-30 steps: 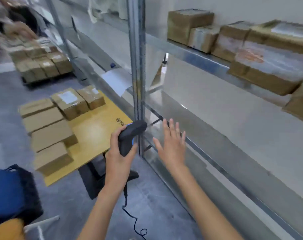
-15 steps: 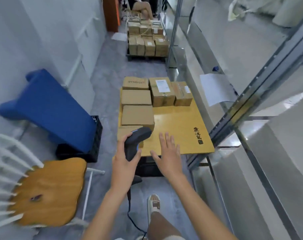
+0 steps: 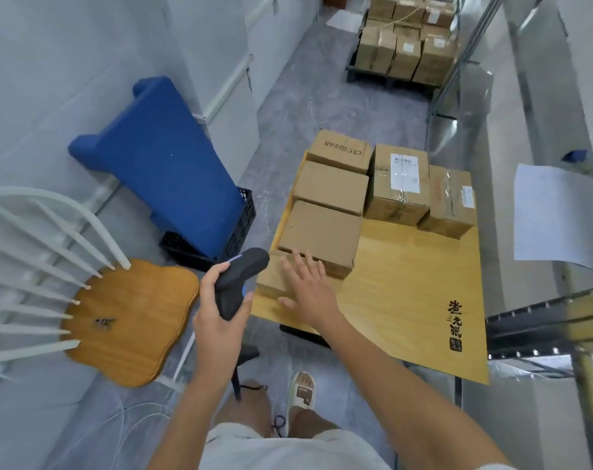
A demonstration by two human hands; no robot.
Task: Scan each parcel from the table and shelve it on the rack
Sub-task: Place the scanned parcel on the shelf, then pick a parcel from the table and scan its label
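Head view now turned away from the rack and down onto the yellow table [image 3: 407, 300] at centre right of frame. Against a second ago: then facing the shelf bays with parcels on the upper shelf, table off at the left; half a second ago already swung round to the table, hands short of its near edge; now closer, table filling the middle of the frame. Probably means one parcel done and a fresh cycle starting: back for the next pick.

Left hand [image 3: 220, 320], lower centre, fingers curled round the grip of the black scanner [image 3: 237, 283], nose aimed up-frame toward the boxes, cord hanging below. Same grasp as in both earlier frames.

Right hand [image 3: 308, 293] flat, fingers straight and spread, holding nothing, over the nearest parcel [image 3: 271, 279] at the table's near-left corner. Contact with the box top not clear; touching or just above. Earlier raised and spread in front of the rack, then hovering before the table edge; now reached onto the box.

Remaining parcels on the table: a column of plain cartons up the left side, the far one printed CECEBEAR [image 3: 342, 151], plus a tall labelled carton [image 3: 398, 184] and a taped carton [image 3: 449, 201] just beside it at the far end. Six in all, none yet scanned by the look of it.

Likely next: grasp the near box, expose a label, aim the scanner.
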